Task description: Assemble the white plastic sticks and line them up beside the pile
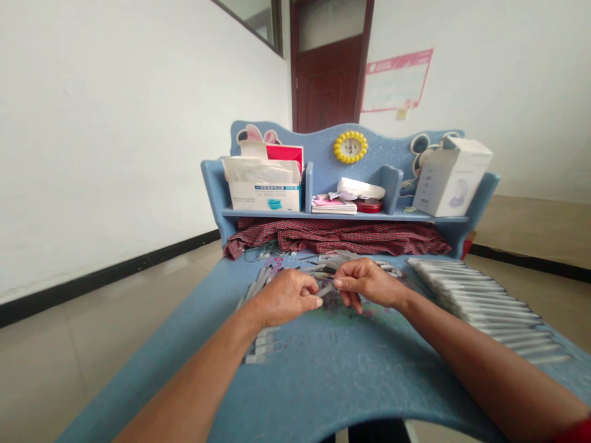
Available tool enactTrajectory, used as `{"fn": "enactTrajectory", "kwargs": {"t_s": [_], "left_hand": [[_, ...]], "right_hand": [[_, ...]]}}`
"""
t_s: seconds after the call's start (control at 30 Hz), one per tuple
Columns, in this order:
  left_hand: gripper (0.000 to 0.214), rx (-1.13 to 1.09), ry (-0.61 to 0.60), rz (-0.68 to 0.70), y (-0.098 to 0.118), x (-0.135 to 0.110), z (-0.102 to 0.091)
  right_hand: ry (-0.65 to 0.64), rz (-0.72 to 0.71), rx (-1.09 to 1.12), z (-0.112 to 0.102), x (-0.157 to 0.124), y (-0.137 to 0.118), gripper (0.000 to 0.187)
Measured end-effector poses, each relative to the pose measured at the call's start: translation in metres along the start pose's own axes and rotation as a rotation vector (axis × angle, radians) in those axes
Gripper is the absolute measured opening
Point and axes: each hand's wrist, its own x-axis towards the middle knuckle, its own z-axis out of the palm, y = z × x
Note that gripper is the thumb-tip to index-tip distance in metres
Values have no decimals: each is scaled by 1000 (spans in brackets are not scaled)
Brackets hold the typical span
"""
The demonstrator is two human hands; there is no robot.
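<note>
A plain indoor room, either a home or a small office (which of the two cannot be told), with white walls [115, 123], a pale tiled floor [60, 354] and a red-brown door [327, 80] topped by a glass pane [332, 24]. The homely side shows in a blue, child-style table [323, 378] whose raised shelf [286, 215] has a cartoon mouse cutout [420, 145] and a yellow-rimmed, flower-like dial [350, 147]. Slim, pale, pen-like sticks [484, 307] in rows make it look like a handwork spot.
</note>
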Motion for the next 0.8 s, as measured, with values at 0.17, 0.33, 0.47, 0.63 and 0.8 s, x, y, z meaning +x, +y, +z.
{"fn": "enactTrajectory", "kwargs": {"t_s": [0.17, 0.33, 0.47, 0.63, 0.8], "left_hand": [[19, 131, 21, 42, 1, -1, 0], [16, 399, 175, 145, 3, -1, 7], [13, 592, 234, 185, 4, 0, 14], [11, 606, 268, 164, 7, -1, 16], [27, 304, 89, 29, 12, -2, 2]], "right_hand": [[27, -29, -39, 0, -1, -4, 30], [73, 51, 10, 3, -1, -3, 35], [116, 146, 83, 8, 4, 6, 36], [129, 151, 148, 7, 5, 4, 37], [100, 25, 72, 4, 0, -7, 36]]}}
